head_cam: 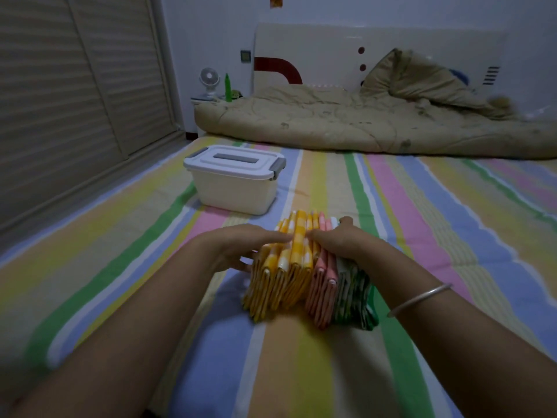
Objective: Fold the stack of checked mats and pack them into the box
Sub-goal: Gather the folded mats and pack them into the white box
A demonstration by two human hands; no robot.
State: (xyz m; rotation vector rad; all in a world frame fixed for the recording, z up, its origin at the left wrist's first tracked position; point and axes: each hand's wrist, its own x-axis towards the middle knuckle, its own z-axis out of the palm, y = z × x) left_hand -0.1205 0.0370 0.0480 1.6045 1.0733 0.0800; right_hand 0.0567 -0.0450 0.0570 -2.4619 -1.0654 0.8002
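A bundle of folded checked mats (304, 285) stands on edge on the striped bed sheet, yellow ones at the left, pink in the middle, green at the right. My left hand (238, 245) grips the bundle's left side, fingers reaching over its top. My right hand (346, 239) clasps the right side, thumb up behind the green mats; a silver bangle sits on that wrist. The white plastic box (235, 191) stands beyond the mats to the left, its lid with grey latches shut.
A rumpled beige quilt (361, 122) and pillow lie across the far end of the bed. A small fan (208, 82) and a green bottle (228, 87) stand on a bedside stand at the back left. Slatted wardrobe doors (75, 86) run along the left.
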